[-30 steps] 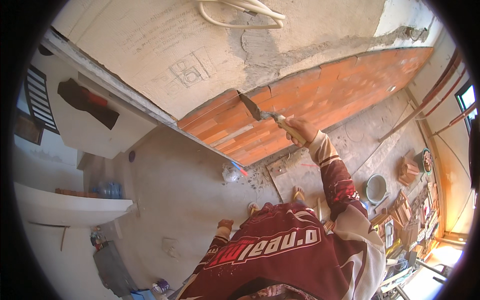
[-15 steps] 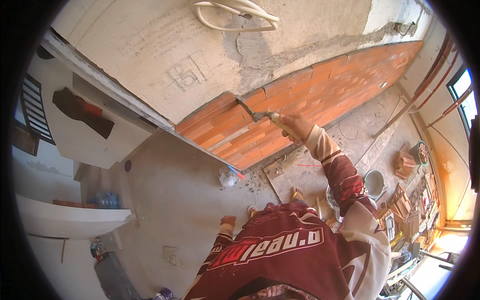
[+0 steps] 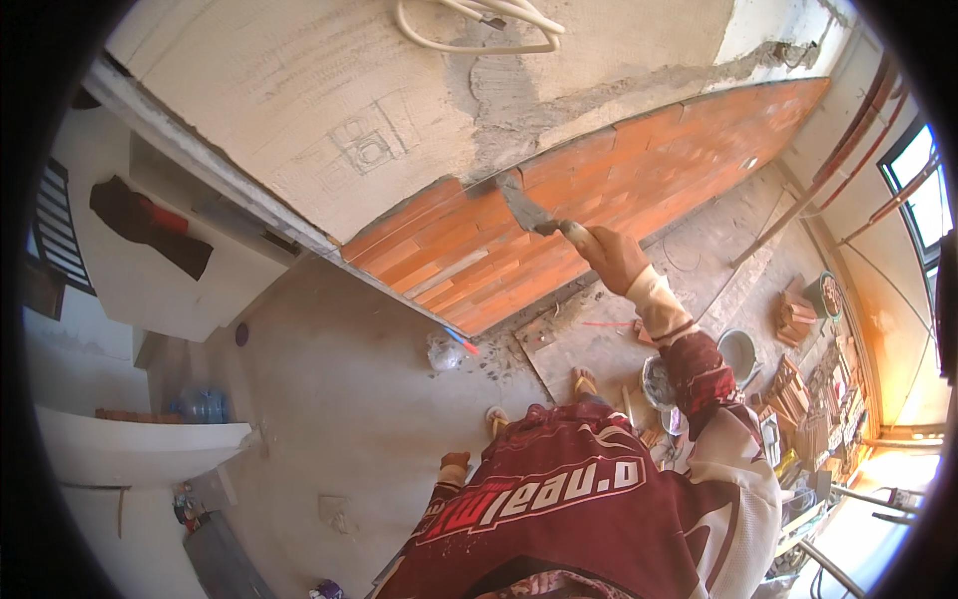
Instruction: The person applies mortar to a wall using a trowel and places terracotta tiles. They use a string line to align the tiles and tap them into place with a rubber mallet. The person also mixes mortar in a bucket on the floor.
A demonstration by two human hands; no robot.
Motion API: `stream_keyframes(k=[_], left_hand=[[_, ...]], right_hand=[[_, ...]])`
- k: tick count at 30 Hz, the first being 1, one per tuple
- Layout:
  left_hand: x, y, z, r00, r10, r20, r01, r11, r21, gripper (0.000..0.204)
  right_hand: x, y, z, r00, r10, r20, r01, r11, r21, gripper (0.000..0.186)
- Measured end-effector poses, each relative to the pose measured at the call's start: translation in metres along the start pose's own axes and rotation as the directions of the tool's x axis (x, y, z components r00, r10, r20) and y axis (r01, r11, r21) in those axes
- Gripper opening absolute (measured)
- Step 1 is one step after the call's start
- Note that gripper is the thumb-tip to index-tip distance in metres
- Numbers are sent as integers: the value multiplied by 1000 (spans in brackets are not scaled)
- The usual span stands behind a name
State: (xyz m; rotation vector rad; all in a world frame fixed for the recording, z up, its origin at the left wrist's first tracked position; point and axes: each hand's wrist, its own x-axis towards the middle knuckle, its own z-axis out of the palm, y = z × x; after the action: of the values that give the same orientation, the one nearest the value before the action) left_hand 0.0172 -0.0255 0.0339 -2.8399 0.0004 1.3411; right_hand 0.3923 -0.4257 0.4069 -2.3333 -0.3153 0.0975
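Observation:
My right hand [image 3: 611, 258] grips a pointed metal trowel [image 3: 527, 210] by its pale handle, arm stretched toward the wall. The trowel's grey-smeared blade lies over the upper edge of the orange brick-tile cladding [image 3: 649, 155], beside the grey mortar patch [image 3: 499, 130] on the cream plaster [image 3: 249, 90]; whether it touches is unclear. Faint pencil drawings [image 3: 364, 140] mark the plaster, and a looped white cable [image 3: 479, 40] is above. My left hand [image 3: 454, 459] hangs low beside my body, small in view, fingers curled; what it holds, if anything, cannot be made out.
Below, the grey concrete floor [image 3: 299, 399] carries a plastic bag [image 3: 445, 351], buckets [image 3: 735, 351] and tile stacks [image 3: 793, 319] at right. Slanting poles [image 3: 758, 245] stand near the right wall. A white ledge [image 3: 140, 439] with a blue water bottle [image 3: 205, 406] is at left.
My right hand and trowel have shifted rightward along the cladding, and the blade has swung up, showing more of its face near the top edge. The whole view has shifted slightly.

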Motion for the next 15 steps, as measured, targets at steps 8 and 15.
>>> stream_keyframes(k=[8, 15], left_hand=[[21, -33, 8, 986, -55, -157, -9, 923, -384, 27], [36, -8, -91, 937, -346, 38, 207, 465, -861, 25]], right_hand=[[-130, 84, 12, 943, 117, -311, -145, 987, -68, 45], [-289, 169, 62, 674, 472, -568, -481, 864, 147, 42]])
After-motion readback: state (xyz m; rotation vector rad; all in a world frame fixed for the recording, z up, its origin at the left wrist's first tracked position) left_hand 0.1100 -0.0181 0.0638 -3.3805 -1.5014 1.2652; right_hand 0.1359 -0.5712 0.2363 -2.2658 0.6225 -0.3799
